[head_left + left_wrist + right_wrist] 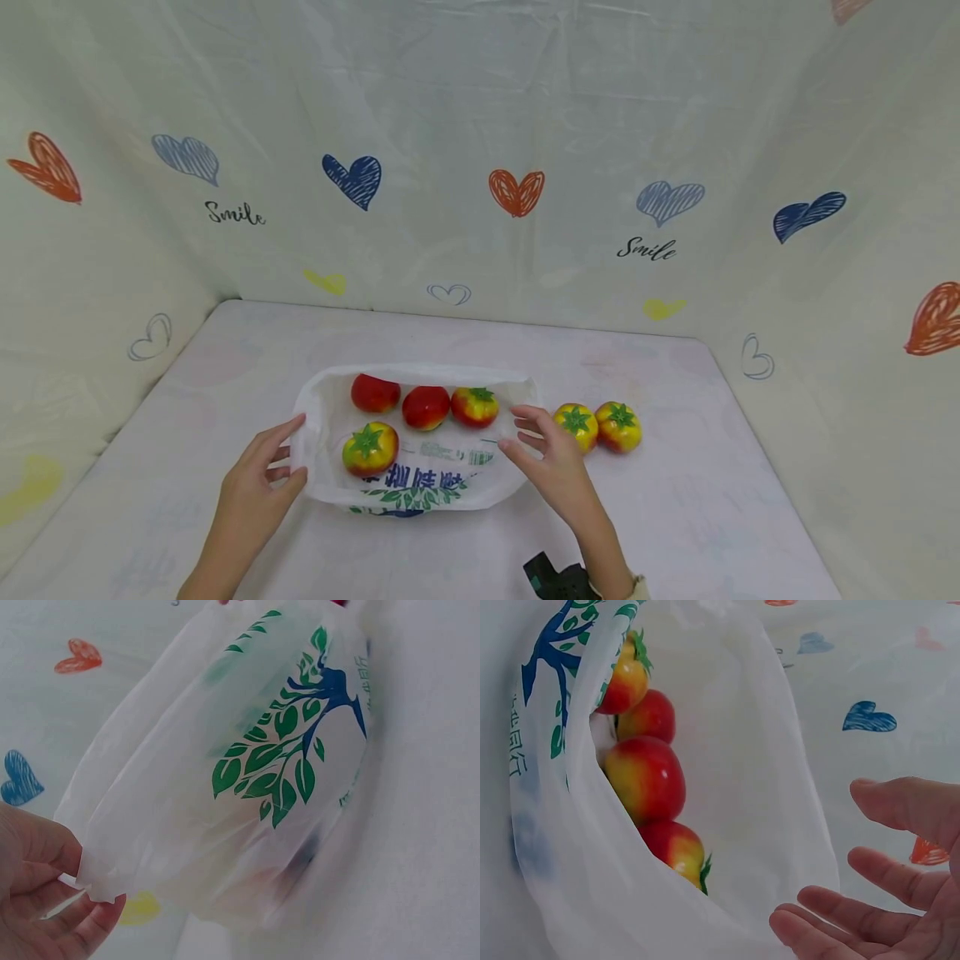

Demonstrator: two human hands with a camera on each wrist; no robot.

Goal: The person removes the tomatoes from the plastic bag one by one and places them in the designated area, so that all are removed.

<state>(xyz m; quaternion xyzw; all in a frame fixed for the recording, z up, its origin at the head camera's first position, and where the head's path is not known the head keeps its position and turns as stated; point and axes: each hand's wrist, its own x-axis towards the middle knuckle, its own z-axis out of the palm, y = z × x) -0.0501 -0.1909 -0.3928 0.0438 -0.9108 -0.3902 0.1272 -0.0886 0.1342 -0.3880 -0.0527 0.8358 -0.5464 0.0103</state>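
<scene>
A white plastic bag [480,492] with green leaf and blue print lies spread on the table, its mouth facing up. Inside it are several shiny red-and-yellow tomatoes [371,449], some with green star-shaped tops. At the bag's left edge, my left hand [258,483] holds the rim between thumb and fingers; the left wrist view shows the film [105,877] caught at the fingertips. My right hand [551,458] hovers by the bag's right rim, fingers spread and holding nothing. In the right wrist view its fingers [885,870] are apart, beside the bag's opening.
Two more tomatoes, one partly behind my right hand [576,423] and one farther right [618,427], sit on the white-covered table [675,517]. A pale curtain [450,100] printed with hearts encloses the back and sides. A black device [558,579] is on my right wrist.
</scene>
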